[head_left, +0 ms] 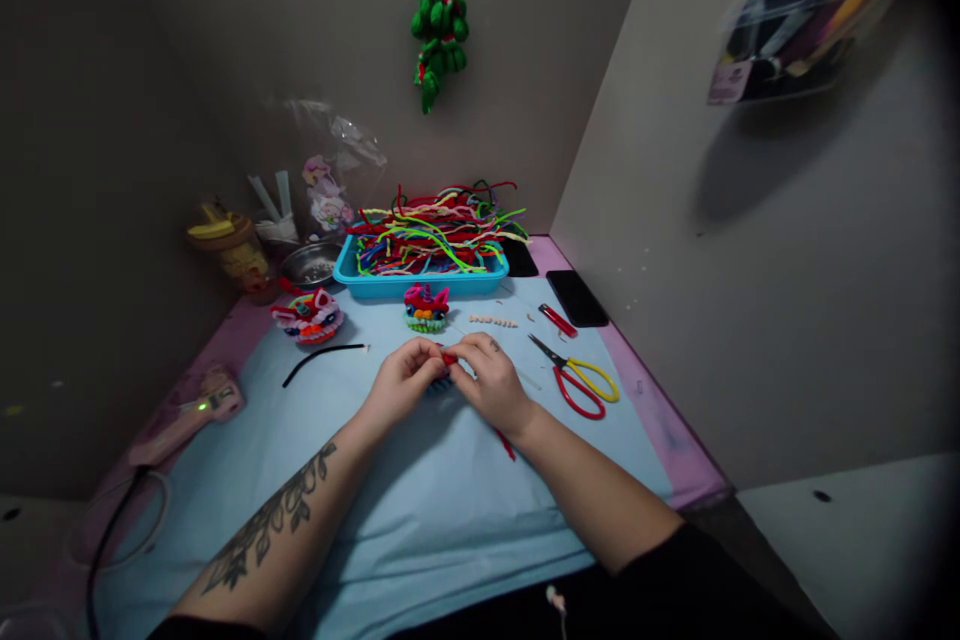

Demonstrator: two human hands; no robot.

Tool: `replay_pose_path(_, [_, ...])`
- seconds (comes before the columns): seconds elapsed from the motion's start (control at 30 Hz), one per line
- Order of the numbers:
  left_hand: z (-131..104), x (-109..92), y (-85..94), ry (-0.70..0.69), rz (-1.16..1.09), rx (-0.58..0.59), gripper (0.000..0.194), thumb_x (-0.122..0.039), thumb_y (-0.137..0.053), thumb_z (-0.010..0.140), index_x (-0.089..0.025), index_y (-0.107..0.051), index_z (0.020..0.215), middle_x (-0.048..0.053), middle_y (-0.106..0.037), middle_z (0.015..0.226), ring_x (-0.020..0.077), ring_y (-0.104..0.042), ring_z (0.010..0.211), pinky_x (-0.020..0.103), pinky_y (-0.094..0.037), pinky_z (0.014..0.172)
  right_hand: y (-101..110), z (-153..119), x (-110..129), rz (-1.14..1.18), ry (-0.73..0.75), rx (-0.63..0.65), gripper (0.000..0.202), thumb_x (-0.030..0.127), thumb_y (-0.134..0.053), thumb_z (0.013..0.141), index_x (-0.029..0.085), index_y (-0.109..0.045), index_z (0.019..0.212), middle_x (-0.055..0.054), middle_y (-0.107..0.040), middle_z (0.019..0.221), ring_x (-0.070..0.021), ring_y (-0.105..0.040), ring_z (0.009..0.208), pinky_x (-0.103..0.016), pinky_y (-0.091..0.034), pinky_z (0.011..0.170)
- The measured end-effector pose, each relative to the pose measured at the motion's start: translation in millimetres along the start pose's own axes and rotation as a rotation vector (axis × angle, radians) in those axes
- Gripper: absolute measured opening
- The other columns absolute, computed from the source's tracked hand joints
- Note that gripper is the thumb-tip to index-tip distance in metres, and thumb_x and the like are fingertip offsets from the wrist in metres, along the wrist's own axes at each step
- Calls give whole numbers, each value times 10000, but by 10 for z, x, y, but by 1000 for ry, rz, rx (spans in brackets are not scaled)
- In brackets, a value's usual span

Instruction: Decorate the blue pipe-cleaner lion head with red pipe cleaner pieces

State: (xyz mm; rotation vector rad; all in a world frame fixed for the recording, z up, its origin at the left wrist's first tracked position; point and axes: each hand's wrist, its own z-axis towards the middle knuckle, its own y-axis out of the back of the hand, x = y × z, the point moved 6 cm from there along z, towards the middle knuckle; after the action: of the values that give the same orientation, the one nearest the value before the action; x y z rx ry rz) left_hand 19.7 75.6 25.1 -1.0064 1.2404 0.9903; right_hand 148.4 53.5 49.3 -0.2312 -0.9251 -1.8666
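Note:
Near the middle of the blue cloth, my left hand (411,375) and my right hand (491,382) meet around a small red and dark blue craft piece (448,360). Fingers of both hands are closed on it and cover most of it. A red pipe cleaner (506,445) sticks out below my right wrist. Just beyond my hands stands a small red, orange and green figure (427,308). Another figure, red, pink and white (308,316), sits to the left, with a black pipe cleaner (319,356) in front of it.
A blue tray (420,287) heaped with coloured pipe cleaners lies at the back. Scissors (577,382), a red cutter (557,320) and a phone (577,298) lie right. A pink glue gun (199,412) and its cable are left; a metal bowl (311,265) is back left.

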Motion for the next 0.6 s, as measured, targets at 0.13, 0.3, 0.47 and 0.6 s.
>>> replay_pose_path(0.13, [10,45,0,30,-36,13,223,-348,-667,734,-160,-547,737,-9,-587,702,105,-530,650,226,-439,652,-3,12,-55,68,-39,-7,186,122,-530,812,203,-626,950,-61,-571,867,-176,-559,806,-326,-499,733])
replay_pose_path(0.3, [22,87,-7,97,-120,25,286,-386,-717,694,-153,-558,740,-11,-584,736,95,-533,645,223,-448,646,5,5,-89,118,-54,-32,94,162,-565,811,193,-619,882,-42,-575,847,-124,-529,658,-266,-479,609])
replay_pose_path(0.47, [16,100,-42,166,-270,50,322,-389,-763,647,-149,-559,711,-23,-558,660,86,-521,608,211,-432,638,17,12,-108,226,-165,-65,49,195,-608,782,196,-630,826,-29,-577,830,-108,-516,621,-249,-467,565])
replay_pose_path(0.6, [0,114,-96,211,-391,78,316,-347,-794,619,-140,-565,690,-8,-575,679,90,-541,644,201,-430,653,7,18,-108,367,-283,-92,33,202,-624,761,192,-640,788,-30,-578,810,-128,-542,684,-246,-464,570])
